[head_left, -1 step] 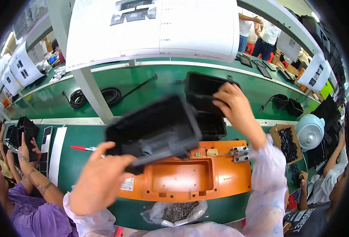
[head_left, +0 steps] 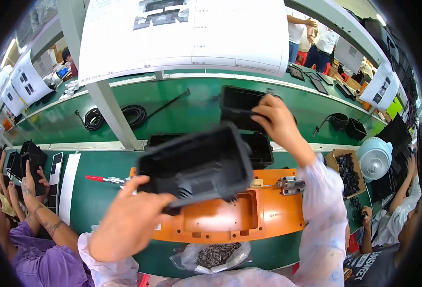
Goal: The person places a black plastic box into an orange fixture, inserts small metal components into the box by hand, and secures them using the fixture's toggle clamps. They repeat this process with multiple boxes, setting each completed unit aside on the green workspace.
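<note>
Above the orange fixture (head_left: 230, 217) at the counter's (head_left: 101, 201) near edge, left hand (head_left: 125, 225) in a closed grip on a blurred black housing (head_left: 196, 165); right hand (head_left: 278, 122) grasping a second black housing (head_left: 237, 103) toward the far edge; 2 housings held apart

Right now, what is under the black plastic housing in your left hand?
Under the blurred black plastic housing that the left hand holds up lies the orange moulded fixture on the green bench. Its recessed pocket shows below the housing; the fixture's upper left part is covered.
</note>
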Demonstrator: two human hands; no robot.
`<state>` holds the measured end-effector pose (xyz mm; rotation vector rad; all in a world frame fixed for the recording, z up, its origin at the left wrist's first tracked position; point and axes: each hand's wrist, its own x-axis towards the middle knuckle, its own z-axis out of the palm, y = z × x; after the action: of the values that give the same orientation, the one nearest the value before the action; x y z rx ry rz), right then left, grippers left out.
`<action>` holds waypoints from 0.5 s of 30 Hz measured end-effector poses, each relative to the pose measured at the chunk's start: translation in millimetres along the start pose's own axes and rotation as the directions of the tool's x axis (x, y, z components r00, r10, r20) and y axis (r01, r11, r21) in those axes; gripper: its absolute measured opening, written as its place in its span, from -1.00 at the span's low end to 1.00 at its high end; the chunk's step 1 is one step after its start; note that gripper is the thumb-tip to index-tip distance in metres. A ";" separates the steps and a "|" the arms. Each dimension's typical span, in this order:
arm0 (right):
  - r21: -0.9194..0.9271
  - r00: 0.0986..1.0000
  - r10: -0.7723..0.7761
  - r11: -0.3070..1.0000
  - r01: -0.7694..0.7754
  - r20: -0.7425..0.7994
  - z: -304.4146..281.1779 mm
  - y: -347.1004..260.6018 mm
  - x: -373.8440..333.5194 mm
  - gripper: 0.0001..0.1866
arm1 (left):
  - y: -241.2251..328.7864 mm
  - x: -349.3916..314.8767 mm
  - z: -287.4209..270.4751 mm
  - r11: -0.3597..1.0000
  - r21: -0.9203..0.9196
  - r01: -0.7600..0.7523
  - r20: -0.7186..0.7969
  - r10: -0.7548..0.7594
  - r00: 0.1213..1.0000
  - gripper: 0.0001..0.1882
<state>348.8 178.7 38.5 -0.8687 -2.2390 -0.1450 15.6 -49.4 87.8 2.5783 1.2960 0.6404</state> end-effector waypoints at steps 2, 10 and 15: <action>-0.070 0.994 -0.048 0.996 0.056 0.101 32.0 40.3 10.0 -0.83 | 6.4 5.7 14.8 0.999 -0.023 -0.040 0.084 0.042 0.996 -0.62; 0.029 0.957 -0.041 0.999 0.034 0.286 116.3 75.1 27.9 -0.78 | 27.7 -7.0 44.1 0.978 0.070 -0.196 0.123 0.186 0.975 -0.58; -0.116 0.941 0.016 0.993 0.024 0.337 98.6 63.8 27.7 -0.64 | 27.7 -1.0 45.4 0.972 0.032 -0.234 0.148 0.227 0.963 -0.58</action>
<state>316.6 276.2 -24.9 -1.0160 -2.5726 -0.1405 55.7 -65.6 56.7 2.7829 0.9889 0.4535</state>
